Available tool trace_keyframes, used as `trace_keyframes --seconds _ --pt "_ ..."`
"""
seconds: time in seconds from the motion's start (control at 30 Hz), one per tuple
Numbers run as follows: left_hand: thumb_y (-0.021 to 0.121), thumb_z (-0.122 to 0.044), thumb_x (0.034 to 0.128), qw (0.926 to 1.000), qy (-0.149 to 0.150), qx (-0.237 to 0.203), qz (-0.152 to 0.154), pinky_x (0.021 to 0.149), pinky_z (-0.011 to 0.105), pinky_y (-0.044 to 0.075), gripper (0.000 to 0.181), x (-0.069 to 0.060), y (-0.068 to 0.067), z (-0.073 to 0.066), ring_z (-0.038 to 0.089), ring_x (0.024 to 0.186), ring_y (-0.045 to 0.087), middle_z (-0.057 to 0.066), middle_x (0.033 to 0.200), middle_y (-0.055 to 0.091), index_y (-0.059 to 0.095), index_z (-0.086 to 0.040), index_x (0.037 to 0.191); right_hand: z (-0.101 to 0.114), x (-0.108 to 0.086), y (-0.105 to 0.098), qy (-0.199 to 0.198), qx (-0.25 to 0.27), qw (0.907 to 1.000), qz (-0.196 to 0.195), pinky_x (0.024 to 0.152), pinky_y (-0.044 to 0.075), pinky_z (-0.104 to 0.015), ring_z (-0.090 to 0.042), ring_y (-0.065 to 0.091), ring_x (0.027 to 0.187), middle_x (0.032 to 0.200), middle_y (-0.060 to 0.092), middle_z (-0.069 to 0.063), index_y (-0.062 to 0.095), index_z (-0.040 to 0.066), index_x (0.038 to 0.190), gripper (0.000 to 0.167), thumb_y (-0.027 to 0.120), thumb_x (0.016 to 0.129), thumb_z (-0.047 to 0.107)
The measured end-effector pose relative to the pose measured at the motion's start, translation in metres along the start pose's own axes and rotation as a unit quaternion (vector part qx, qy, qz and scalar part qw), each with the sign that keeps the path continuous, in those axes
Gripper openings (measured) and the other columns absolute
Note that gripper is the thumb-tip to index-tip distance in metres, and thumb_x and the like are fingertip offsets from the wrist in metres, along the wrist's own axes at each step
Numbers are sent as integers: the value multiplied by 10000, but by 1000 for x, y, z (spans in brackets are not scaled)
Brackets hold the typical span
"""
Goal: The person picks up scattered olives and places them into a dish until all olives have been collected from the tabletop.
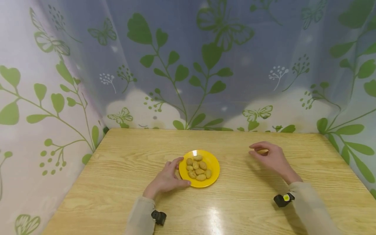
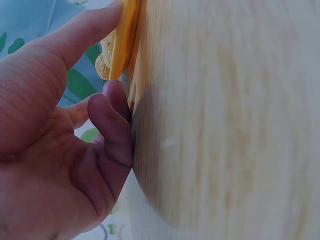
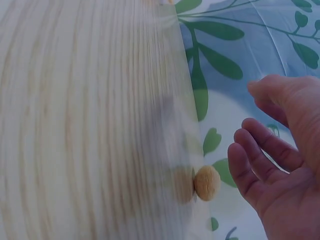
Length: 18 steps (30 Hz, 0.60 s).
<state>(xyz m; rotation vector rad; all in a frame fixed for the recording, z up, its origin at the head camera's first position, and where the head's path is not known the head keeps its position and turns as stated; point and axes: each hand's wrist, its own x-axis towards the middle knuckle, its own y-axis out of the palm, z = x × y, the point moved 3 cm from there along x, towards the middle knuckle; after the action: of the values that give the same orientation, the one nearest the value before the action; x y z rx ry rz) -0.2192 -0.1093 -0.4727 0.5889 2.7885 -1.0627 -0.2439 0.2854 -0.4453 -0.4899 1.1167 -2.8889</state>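
A round yellow plate [image 1: 215,169] stands on the wooden table, bearing several tan, oval, rough-skinned pieces [image 1: 201,177] that look like walnuts. My left hand [image 1: 168,178] grips the plate's left side, thumb at the near rim and index finger at the far left rim. The plate's edge [image 2: 122,45] shows between thumb and fingers in the left wrist view. To the right of the plate, my right hand [image 1: 271,158] hovers with loosely bent fingers and holds nothing. One more walnut-like piece [image 3: 207,183] lies on the table near that hand; the head view does not show it.
The wooden table [image 1: 132,143] reaches back to a curtain [image 1: 176,107] printed with green leaves and butterflies, which also hangs at both sides. A small black camera is strapped to each wrist.
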Motion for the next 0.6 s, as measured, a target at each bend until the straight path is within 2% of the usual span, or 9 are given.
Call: trace_keyframes --seconds 0.23,0.47,0.6 --pt "877 -395 788 10000 -3 -20 -1 724 303 478 976 -1 0 0 173 854 559 135 1371 458 338 -237 1586 -7 -1 -6 49 -55 9999 -68 751 545 -155 128 572 929 1146 741 -130 755 65 1151 256 736 956 228" --pt "874 -403 788 10000 -42 -20 -3 726 306 475 981 -1 0 -1 176 858 556 128 1376 457 332 -238 1590 -13 -4 -14 117 -143 9998 -76 757 533 -151 -12 618 989 1171 733 -136 747 70 1176 279 723 967 255" --pt "877 -399 784 10000 -51 -35 -12 723 307 473 986 -1 -1 -1 177 855 553 129 1375 458 334 -233 1591 -18 -3 -18 191 -250 9995 -104 750 532 -141 -34 627 991 1177 728 -141 750 70 1168 287 730 962 269"
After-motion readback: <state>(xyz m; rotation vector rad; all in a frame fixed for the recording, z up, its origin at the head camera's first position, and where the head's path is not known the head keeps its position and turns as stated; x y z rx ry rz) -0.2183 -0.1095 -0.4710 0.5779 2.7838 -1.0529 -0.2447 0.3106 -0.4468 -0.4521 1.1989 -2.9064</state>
